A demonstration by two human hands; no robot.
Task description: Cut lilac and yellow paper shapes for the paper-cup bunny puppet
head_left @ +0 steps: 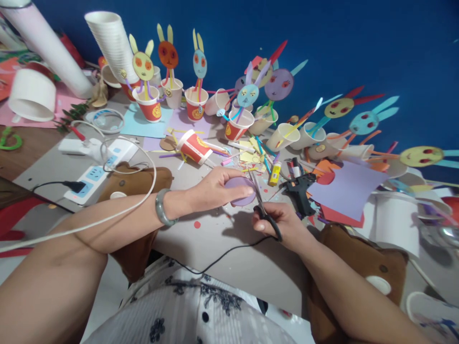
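My left hand (222,187) pinches a purple paper oval (241,197) between thumb and fingers, above the middle of the table. In my right hand (276,223) is a pair of scissors (264,210) with black handles, the fingers wrapped round the grips. The scissor blades point away from me and lie at the right edge of the oval. Whether the blades bite into the paper I cannot tell. Just beyond my hands are paper scraps (251,152), a tipped red paper cup (195,147) and a yellow glue stick (275,173).
A black hot glue gun (300,191) lies right of the scissors, its cord crossing the table in front. Paper cups with rabbit-faced figures (143,67) line the back wall. A power strip (95,177) and white cable are at left; purple paper (353,188) lies at right.
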